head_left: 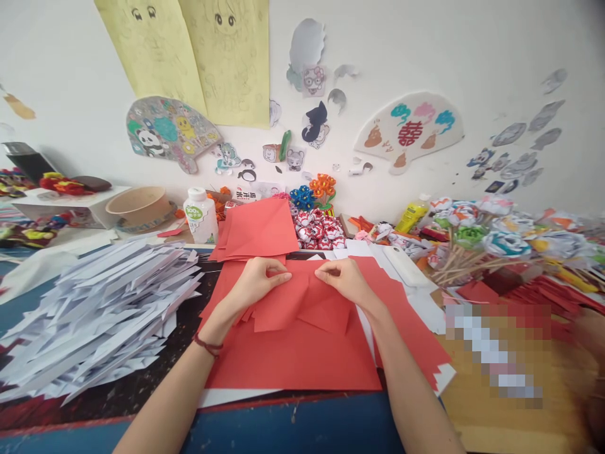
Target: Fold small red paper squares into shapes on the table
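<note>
Over the middle of the table, my left hand (pixel 259 282) pinches the top edge of a small red paper sheet (pixel 282 304) between thumb and fingers. My right hand (pixel 347 282) is closed in a pinch at the upper right of the same sheet, its fingertips at red paper; exactly which edge they grip is hard to make out. Another red paper piece (pixel 331 310) lies partly under it. Below both hands spreads a large red sheet (pixel 297 362), with white paper showing under its front edge.
A heap of folded white paper strips (pixel 104 315) lies at left. Behind my hands are a red paper stack (pixel 258 228), a white bottle (pixel 200 215) and paper flowers (pixel 319 230). Stick-mounted paper flowers (pixel 505 236) stand at right. Another person's blurred hand (pixel 590 340) shows at the right edge.
</note>
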Available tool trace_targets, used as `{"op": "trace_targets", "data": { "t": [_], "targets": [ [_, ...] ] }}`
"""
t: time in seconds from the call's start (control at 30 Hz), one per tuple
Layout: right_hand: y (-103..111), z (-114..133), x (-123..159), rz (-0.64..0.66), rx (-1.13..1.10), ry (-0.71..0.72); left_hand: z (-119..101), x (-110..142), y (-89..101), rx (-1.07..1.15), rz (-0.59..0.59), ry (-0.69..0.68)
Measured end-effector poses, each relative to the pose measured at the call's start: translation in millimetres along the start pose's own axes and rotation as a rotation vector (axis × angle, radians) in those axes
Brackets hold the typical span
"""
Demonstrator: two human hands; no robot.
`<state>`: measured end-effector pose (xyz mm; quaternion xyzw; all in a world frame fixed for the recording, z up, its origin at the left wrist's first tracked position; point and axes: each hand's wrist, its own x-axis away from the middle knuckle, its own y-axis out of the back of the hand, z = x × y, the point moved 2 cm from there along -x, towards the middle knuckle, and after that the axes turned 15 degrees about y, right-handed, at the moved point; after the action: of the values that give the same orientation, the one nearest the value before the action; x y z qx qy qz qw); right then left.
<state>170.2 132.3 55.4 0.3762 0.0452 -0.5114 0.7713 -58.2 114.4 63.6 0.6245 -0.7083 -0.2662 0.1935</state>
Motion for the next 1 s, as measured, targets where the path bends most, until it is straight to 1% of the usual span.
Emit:
{"op": "trace_targets", "data": {
  "t": [0.07, 0.13, 0.23, 0.3, 0.33, 0.4, 0.43, 0.5, 0.63, 0.77, 0.9, 1.0],
  "targets": [
    [0, -1, 0, 0.005, 0.062, 0.016, 2, -1, 1.4, -0.016, 0.027, 0.008],
    [-2, -3, -1, -0.002, 0.237, 0.044, 7, -3, 1.4, -0.099, 0.020, 0.050],
    [-14, -5, -3, -0.081, 0.604, 0.096, 17, -9, -1.7, -0.293, -0.100, 0.154],
    [-27, -11, -4, -0.124, 0.751, 0.069, 24, -12, -6.2, -0.377, -0.165, 0.205],
    [-34, -15, -4, -0.109, 0.767, 0.034, 26, -13, -8.7, -0.395, -0.178, 0.218],
    [-47, -26, -4, -0.007, 0.771, -0.037, 29, -14, -12.5, -0.403, -0.186, 0.232],
    [-52, -31, -3, 0.033, 0.784, -0.053, 30, -14, -13.5, -0.403, -0.191, 0.239],
    [-57, -37, -3, 0.070, 0.821, -0.048, 31, -14, -14.0, -0.407, -0.191, 0.254],
    [-57, -42, -2, 0.079, 0.885, -0.014, 31, -11, -12.8, -0.414, -0.169, 0.253],
    [-58, -43, -2, 0.103, 0.896, -0.029, 30, -10, -12.1, -0.396, -0.153, 0.256],
    [-60, -44, -3, 0.097, 0.907, -0.045, 31, -10, -10.9, -0.384, -0.140, 0.272],
    [-61, -43, -2, 0.091, 0.905, -0.055, 30, -6, -8.2, -0.331, -0.163, 0.294]
  ]
}}
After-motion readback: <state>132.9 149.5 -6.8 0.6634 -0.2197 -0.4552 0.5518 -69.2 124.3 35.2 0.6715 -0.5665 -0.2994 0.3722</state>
